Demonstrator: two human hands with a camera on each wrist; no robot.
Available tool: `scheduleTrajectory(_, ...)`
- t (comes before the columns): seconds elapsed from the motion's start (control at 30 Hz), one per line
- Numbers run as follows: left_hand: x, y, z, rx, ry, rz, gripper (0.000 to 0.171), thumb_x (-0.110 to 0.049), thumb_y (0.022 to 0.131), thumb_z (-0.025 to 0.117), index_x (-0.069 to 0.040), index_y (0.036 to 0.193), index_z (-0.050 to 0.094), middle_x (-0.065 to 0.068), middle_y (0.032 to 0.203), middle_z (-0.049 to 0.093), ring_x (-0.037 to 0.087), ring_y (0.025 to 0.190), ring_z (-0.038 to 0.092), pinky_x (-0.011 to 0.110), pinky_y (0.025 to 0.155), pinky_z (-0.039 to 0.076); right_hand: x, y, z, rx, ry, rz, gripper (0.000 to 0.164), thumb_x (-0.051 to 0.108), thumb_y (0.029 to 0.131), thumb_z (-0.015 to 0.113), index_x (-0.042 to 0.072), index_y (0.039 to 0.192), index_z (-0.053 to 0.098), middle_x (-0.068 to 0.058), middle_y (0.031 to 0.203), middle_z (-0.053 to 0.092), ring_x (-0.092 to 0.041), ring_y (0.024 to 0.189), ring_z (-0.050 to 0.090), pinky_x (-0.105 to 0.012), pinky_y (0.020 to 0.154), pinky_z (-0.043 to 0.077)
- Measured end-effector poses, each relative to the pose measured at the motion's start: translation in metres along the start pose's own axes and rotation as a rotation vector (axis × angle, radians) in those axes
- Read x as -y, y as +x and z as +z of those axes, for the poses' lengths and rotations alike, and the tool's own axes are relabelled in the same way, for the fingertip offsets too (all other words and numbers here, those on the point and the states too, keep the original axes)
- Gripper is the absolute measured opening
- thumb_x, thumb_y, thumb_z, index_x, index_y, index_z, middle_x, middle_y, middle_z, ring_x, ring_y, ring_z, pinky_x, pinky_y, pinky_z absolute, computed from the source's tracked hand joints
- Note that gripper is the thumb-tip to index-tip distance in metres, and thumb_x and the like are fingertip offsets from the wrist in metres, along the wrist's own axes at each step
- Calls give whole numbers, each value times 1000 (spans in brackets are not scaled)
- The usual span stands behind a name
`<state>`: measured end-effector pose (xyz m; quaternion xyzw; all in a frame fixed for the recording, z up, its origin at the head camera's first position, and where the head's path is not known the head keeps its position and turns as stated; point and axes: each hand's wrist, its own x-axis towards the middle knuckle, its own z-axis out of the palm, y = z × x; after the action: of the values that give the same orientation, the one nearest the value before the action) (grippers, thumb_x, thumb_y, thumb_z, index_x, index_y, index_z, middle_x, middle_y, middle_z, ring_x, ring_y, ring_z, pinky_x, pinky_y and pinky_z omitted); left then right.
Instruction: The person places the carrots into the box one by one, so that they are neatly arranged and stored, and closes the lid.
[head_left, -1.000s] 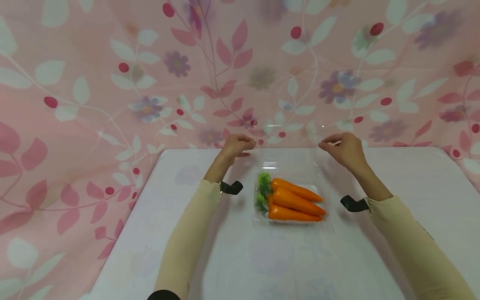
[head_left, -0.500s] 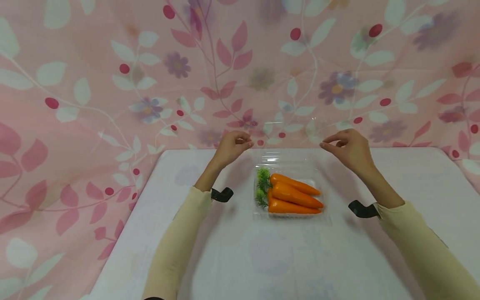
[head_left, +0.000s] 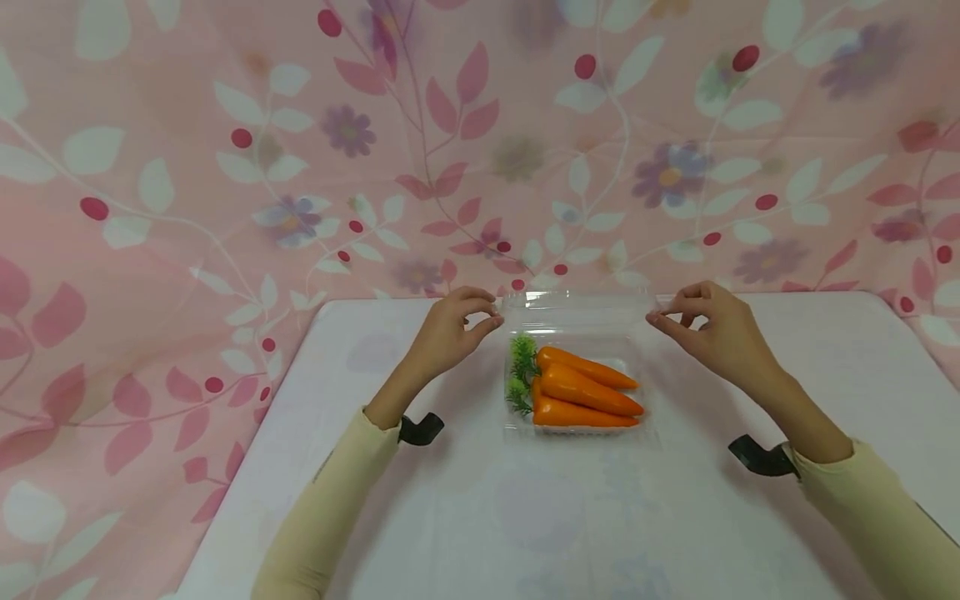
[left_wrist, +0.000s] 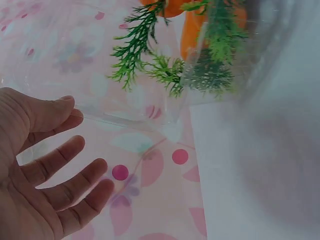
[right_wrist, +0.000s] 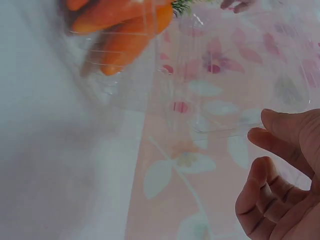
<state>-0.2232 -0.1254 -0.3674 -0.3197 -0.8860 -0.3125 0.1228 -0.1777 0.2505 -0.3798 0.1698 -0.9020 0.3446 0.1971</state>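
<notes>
Three orange carrots with green leafy tops lie in a clear plastic clamshell box on the table. Its transparent lid is hinged at the back and stands raised and tilted behind the carrots. At the lid's left side my left hand pinches the edge between thumb and index finger; the left wrist view shows the other fingers spread loosely. My right hand pinches the opposite edge. In the right wrist view, thumb and index finger meet on the thin lid rim, with the remaining fingers curled.
A white cloth covers the table, whose back edge meets a pink floral curtain. Dark wrist-camera mounts stick out inward from both sleeves, the left mount and the right mount.
Both hands have come back toward the person, with the forearms spreading apart. The lid has swung from higher up against the curtain down and forward. The carrots stay in the box.
</notes>
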Motion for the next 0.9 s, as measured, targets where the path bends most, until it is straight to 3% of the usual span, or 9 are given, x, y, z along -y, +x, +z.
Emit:
scheduleTrajectory(0.13,-1,-11,4,-41,49,68,13,-18,90,74,-7,96,77,9,113,65,23,103,62,36,82,53,1,-8,2,-42,-36,-82,8,16,78,85,15,80,78,0,94,58,-10,69,49,-18,55,38)
scheduleTrajectory(0.5,-2,-37,20,-99,170,220,12,-12,88,76,-6,98,77,11,109,67,26,101,62,37,88,53,-7,-35,9,-38,-91,-213,28,2,69,87,8,96,79,-4,97,58,-11,63,44,-14,52,36)
scheduleTrajectory(0.6,-3,-43,22,-88,191,239,14,-12,87,77,-6,99,77,11,109,67,26,102,62,37,91,52,-12,-41,13,-51,-110,-280,23,29,86,79,8,97,79,-4,96,58,-12,63,44,-15,52,35)
scheduleTrajectory(0.73,-5,-51,24,-48,226,246,19,-11,85,79,-6,103,76,10,113,66,26,106,61,39,92,51,-17,-46,18,-69,-140,-354,61,60,98,45,9,97,79,-3,93,57,-13,64,46,-15,50,38)
scheduleTrajectory(0.9,-2,-61,31,-23,254,258,25,-11,85,79,-7,109,74,10,118,65,26,109,60,41,92,51,-23,-50,21,-74,-138,-426,59,57,100,45,9,99,79,-3,92,57,-11,65,48,-16,48,40)
